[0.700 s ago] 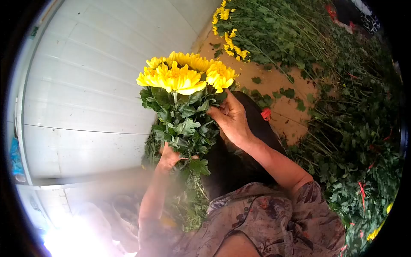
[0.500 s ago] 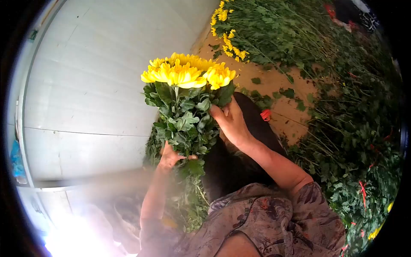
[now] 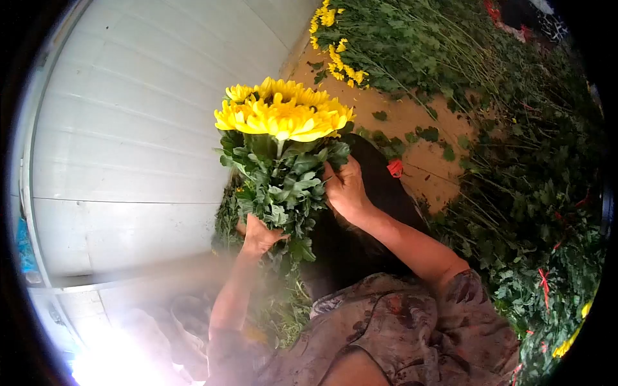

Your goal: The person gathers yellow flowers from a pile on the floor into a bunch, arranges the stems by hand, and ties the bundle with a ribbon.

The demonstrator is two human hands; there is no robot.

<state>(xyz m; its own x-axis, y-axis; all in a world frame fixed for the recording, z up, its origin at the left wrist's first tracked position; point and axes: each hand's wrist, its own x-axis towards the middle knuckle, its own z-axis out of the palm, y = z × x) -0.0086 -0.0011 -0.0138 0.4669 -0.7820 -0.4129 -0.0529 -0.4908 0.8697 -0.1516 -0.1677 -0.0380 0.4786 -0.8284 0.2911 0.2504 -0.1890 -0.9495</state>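
A bunch of yellow chrysanthemums (image 3: 286,116) stands upright in front of me, its flower heads level and its leafy stems (image 3: 290,186) below. My left hand (image 3: 261,235) is wrapped round the lower stems, the thumb across the front and the other fingers mostly hidden by leaves. Higher up, on the right side just under the blooms, my right hand (image 3: 347,186) grips the leaves and stems; some of its fingertips are hidden behind the foliage.
Large heaps of cut chrysanthemum stems (image 3: 418,58) lie at the top and along the right (image 3: 515,238), some tied with red bands (image 3: 545,286). A red piece (image 3: 394,168) and loose leaves lie on the brown floor (image 3: 438,183). A pale panel wall (image 3: 129,128) rises on the left.
The flower heads have turned and now sit closer together in an even dome. My right hand has shifted slightly and its fingers have closed further in. My left hand stays low on the stems.
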